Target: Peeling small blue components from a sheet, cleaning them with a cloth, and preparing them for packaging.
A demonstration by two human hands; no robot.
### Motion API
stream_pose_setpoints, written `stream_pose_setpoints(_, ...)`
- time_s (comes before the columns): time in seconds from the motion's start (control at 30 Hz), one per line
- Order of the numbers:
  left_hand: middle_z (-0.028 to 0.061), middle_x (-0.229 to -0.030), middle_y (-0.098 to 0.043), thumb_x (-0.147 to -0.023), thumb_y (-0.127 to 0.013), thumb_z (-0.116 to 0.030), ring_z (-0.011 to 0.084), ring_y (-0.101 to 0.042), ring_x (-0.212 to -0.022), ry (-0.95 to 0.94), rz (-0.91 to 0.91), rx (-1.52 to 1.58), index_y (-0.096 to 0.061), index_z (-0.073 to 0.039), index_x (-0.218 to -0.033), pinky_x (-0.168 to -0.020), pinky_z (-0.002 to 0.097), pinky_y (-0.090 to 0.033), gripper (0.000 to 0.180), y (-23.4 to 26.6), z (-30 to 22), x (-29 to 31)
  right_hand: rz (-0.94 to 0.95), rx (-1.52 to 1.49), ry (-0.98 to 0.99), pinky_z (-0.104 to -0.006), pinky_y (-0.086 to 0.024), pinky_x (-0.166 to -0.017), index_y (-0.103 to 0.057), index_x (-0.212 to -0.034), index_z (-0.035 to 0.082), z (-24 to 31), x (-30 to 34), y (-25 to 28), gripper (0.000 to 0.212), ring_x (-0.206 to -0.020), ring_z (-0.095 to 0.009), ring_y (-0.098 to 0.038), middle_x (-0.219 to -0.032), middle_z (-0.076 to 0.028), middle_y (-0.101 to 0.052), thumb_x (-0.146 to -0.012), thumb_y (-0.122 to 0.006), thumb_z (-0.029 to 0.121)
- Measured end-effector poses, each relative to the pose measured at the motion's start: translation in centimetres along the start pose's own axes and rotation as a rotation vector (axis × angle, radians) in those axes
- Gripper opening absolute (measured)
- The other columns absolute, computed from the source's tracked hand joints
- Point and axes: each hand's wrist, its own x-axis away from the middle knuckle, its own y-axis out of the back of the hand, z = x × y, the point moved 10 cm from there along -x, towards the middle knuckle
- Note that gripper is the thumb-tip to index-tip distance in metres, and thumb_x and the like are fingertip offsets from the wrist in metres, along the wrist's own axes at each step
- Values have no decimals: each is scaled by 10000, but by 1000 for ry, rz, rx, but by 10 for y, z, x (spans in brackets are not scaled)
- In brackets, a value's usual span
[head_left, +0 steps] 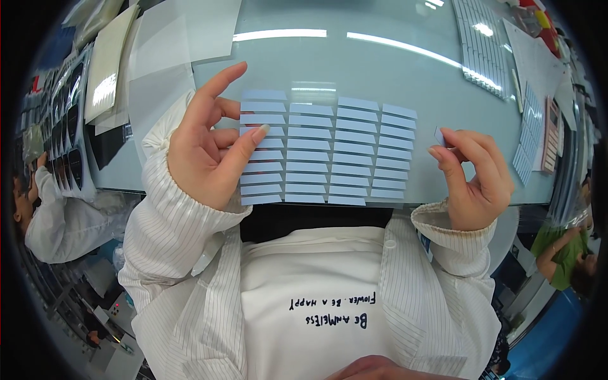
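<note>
Several rows of small pale blue strips [329, 149] lie in neat columns on a glass table [380, 69] in front of me. My left hand [206, 142] hovers over the left edge of the strips, fingers spread, its thumb tip touching the leftmost column. My right hand [472, 174] is raised to the right of the strips and pinches one small pale blue strip [439, 135] between thumb and forefinger.
Clear plastic sheets [171, 44] and stacked cream sheets [107, 63] lie at the back left. More strip sheets [484, 47] and papers [535, 63] sit at the back right. Another person in a white coat [47, 221] is at the left, and one in green [560, 253] at the right.
</note>
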Motion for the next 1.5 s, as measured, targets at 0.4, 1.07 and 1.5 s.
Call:
stream_pose_setpoints(0.4,130,-1034,-624,-875,-695,75,145,-701,-791,-116,-32,-281,-449,-1,-1489,-605,228,-565,665,11,-14,8,39,12,53,-230,-504,-575,-765,-1009,-11,5,-3,3,276,-685,-138,-629,-903,-95,-690,-749,-843,-58)
stream_pose_setpoints(1.07,2,-942,-655,-591,-862,-183,214,-600,-829,-876,65,-816,-779,-115,-988,-705,329,-461,411,-55,-83,50,425,-115,455,-296,-460,-501,-747,-1018,-19,88,7,-60,345,-640,-202,-644,-885,-100,-680,-689,-848,2)
stream_pose_setpoints(1.5,-15,-876,-665,-576,-854,-181,192,-586,-761,-854,21,-745,-786,-95,-917,-714,339,-405,358,-37,-79,38,443,-125,387,-286,-485,-536,-751,-1010,2,84,-14,-69,359,-673,-199,-649,-891,-91,-693,-672,-873,16)
